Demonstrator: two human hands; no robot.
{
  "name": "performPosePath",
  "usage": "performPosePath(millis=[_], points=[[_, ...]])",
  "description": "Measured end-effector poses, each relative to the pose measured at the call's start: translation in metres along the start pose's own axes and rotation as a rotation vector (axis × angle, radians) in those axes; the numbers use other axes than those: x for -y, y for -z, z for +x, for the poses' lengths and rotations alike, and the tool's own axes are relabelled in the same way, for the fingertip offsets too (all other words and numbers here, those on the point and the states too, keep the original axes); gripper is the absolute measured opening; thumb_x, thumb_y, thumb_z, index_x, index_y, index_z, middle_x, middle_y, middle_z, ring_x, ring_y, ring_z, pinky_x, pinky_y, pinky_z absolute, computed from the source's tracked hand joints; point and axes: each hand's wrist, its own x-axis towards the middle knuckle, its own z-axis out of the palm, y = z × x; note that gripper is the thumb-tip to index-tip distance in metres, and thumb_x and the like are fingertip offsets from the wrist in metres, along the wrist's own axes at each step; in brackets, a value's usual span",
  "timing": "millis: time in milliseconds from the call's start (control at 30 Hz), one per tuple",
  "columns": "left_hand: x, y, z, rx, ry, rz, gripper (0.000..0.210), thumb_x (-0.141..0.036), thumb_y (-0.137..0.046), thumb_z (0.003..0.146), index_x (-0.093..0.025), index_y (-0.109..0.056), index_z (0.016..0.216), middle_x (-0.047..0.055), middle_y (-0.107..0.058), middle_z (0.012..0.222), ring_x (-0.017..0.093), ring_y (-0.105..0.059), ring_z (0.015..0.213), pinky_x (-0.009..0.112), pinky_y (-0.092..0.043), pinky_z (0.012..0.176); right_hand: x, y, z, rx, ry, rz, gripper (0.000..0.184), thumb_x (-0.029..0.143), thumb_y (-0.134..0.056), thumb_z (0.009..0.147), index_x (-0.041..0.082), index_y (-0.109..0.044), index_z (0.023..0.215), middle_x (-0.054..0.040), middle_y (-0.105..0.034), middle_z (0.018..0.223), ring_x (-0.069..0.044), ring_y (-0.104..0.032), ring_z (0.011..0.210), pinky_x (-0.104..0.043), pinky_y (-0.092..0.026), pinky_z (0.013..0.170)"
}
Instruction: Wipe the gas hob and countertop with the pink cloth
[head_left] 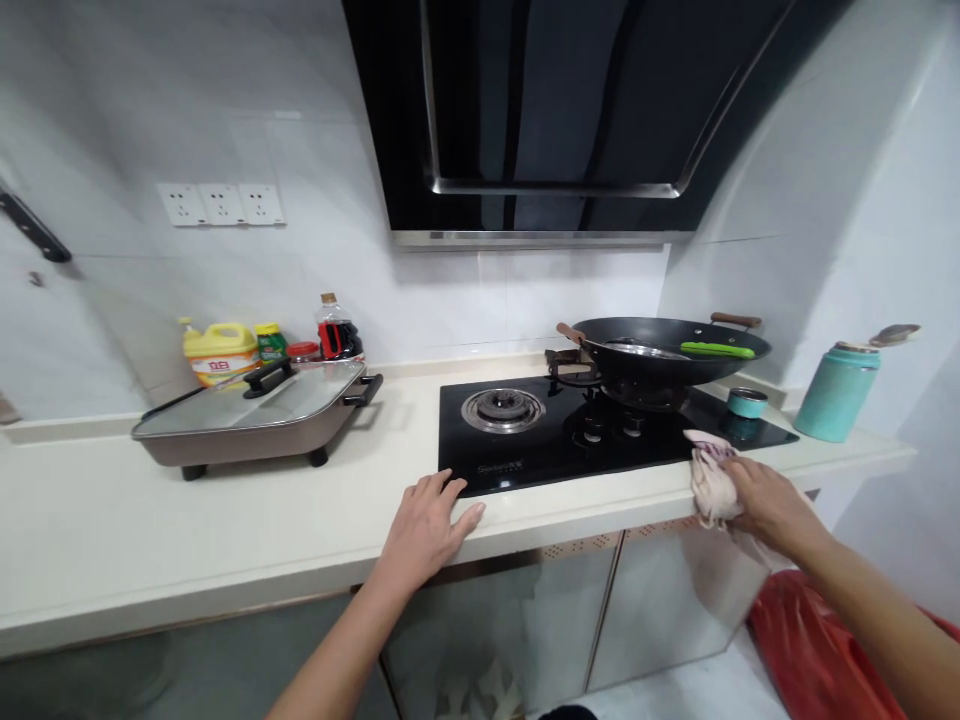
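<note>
My left hand point(429, 525) rests with spread fingers on the counter's front edge, its fingertips at the near left corner of the black glass gas stove point(517, 466). In my right hand point(765, 505) is a bunched pale cloth point(711, 480) with dark marks. The cloth lies over the counter edge and touches the front of the stove, and part of it hangs down. A wok point(652, 370) sits on the right burner, holding something with a green handle point(716, 350). The left burner point(502, 408) is bare.
An electric pan point(247, 445) with a glass lid stands on the left counter. Behind it are a yellow jug point(219, 350) and a dark sauce bottle point(337, 335). A turquoise flask point(838, 395) and its cup point(747, 402) stand right. The range hood point(547, 120) hangs above; a red bag point(802, 640) lies below.
</note>
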Motion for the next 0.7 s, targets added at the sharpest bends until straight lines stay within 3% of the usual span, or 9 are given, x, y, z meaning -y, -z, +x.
performPosePath(millis=[100, 233, 367, 467, 567, 700], points=[[-0.003, 0.000, 0.000, -0.006, 0.004, 0.000, 0.045, -0.054, -0.050, 0.101, -0.020, -0.069, 0.125, 0.015, -0.066, 0.133, 0.033, -0.060, 0.123, 0.050, -0.049, 0.101, 0.067, 0.015, 0.000, 0.001, 0.121, 0.008, 0.071, 0.023, -0.079, 0.061, 0.019, -0.057, 0.129, -0.0181, -0.060, 0.133, -0.035, -0.058, 0.114, -0.044, -0.046, 0.094], [-0.004, 0.001, -0.001, -0.011, 0.012, -0.017, 0.044, -0.054, -0.050, 0.101, -0.021, -0.069, 0.125, 0.015, -0.066, 0.132, 0.032, -0.059, 0.123, 0.051, -0.048, 0.102, 0.187, 0.043, 0.003, -0.029, 0.267, 0.097, 0.066, 0.022, -0.083, 0.063, 0.018, -0.058, 0.124, -0.0158, -0.060, 0.133, -0.034, -0.054, 0.114, -0.044, -0.045, 0.094], [-0.002, 0.003, -0.002, -0.025, 0.040, -0.107, 0.046, -0.053, -0.053, 0.100, -0.020, -0.066, 0.128, 0.014, -0.065, 0.134, 0.032, -0.057, 0.125, 0.051, -0.047, 0.105, 0.303, 0.068, 0.013, 0.021, 0.367, 0.180, 0.062, 0.025, -0.088, 0.060, 0.016, -0.061, 0.116, -0.0149, -0.062, 0.124, -0.033, -0.054, 0.108, -0.046, -0.045, 0.093], [-0.001, 0.006, -0.002, -0.032, 0.090, -0.207, 0.044, -0.052, -0.055, 0.099, -0.021, -0.064, 0.129, 0.012, -0.065, 0.134, 0.029, -0.057, 0.126, 0.048, -0.046, 0.107, 0.370, 0.081, 0.019, 0.016, 0.454, 0.221, 0.074, 0.033, -0.090, 0.062, 0.014, -0.059, 0.126, -0.0163, -0.061, 0.125, -0.034, -0.053, 0.107, -0.048, -0.046, 0.093], [0.001, 0.008, -0.002, -0.045, 0.151, -0.304, 0.039, -0.049, -0.052, 0.101, -0.023, -0.064, 0.127, 0.008, -0.068, 0.130, 0.026, -0.060, 0.122, 0.044, -0.046, 0.106, 0.401, 0.088, 0.021, -0.031, 0.532, 0.312, 0.086, 0.033, -0.087, 0.067, 0.012, -0.049, 0.141, -0.0182, -0.058, 0.132, -0.033, -0.052, 0.110, -0.048, -0.045, 0.096], [0.003, 0.011, -0.003, -0.041, 0.160, -0.347, 0.037, -0.049, -0.051, 0.101, -0.024, -0.065, 0.123, 0.007, -0.070, 0.126, 0.025, -0.060, 0.120, 0.043, -0.046, 0.106, 0.382, 0.085, 0.023, -0.024, 0.580, 0.585, 0.057, 0.029, -0.068, 0.083, 0.019, -0.054, 0.138, -0.0126, -0.060, 0.135, -0.028, -0.052, 0.118, -0.044, -0.043, 0.102]])
